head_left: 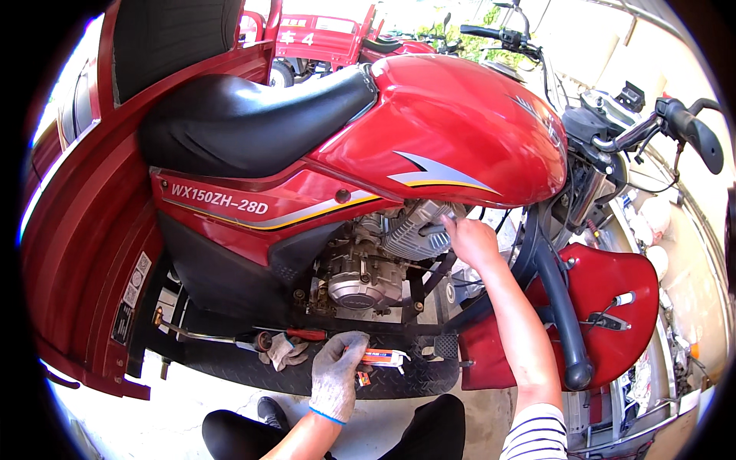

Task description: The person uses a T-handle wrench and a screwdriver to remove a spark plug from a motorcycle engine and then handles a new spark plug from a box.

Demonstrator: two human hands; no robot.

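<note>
My left hand [337, 376], in a grey-white knit work glove with a blue cuff edge, is closed round a small orange-and-white cardboard box [383, 358], whose end flap stands open. It is over the black footboard. My bare right hand [471, 241] reaches to the finned engine cylinder [414, 234], just under the red fuel tank [468, 130]. Its fingers pinch at the cylinder's side, by a short grey part [434, 228]; whatever is between the fingertips is mostly hidden. Below my left hand, a small orange-and-red piece [363, 379] shows against the footboard.
On the black textured footboard [414, 383] lie another work glove [285, 353], a red-handled tool [307, 334] and a long metal tool [203, 335]. The motor tricycle's red cargo box [84, 253] rises at left, the handlebar [682, 126] and red front fender [613, 284] at right.
</note>
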